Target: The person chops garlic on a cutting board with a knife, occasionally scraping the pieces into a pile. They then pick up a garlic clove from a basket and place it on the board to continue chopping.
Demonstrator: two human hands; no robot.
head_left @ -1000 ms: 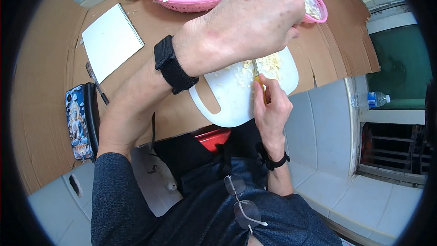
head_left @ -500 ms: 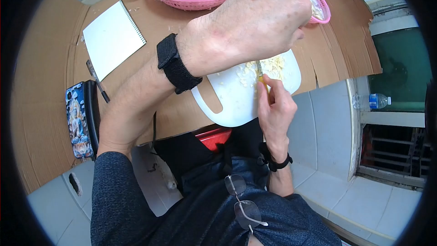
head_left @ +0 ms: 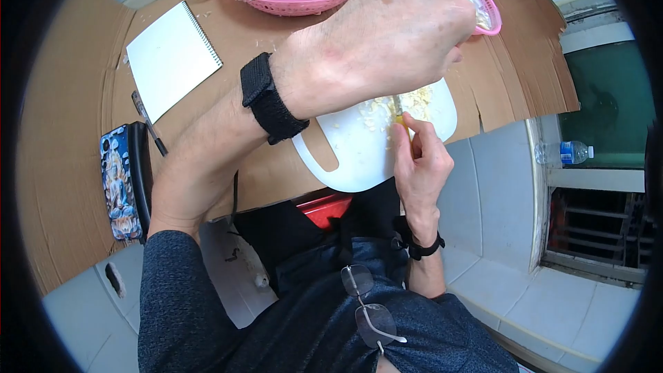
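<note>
The left hand (head_left: 394, 34) hides most of the knife (head_left: 399, 112) blade and part of the cutting board (head_left: 359, 152).

Tiled room, cardboard-covered tabletop

We look down on a tabletop (head_left: 69, 166) covered with brown cardboard (head_left: 525, 62), its edge torn on the right. Pale floor tiles (head_left: 573, 304) spread below under even light. At right we see a dark green pane (head_left: 608, 97), a water bottle (head_left: 570, 152) on a ledge, and metal bars (head_left: 594, 228) beneath.

Right hand (head_left: 423, 166) grips yellow-handled knife (head_left: 399, 114) on white cutting board (head_left: 359, 148); left hand (head_left: 394, 34) above chopped garlic (head_left: 397, 103).
</note>
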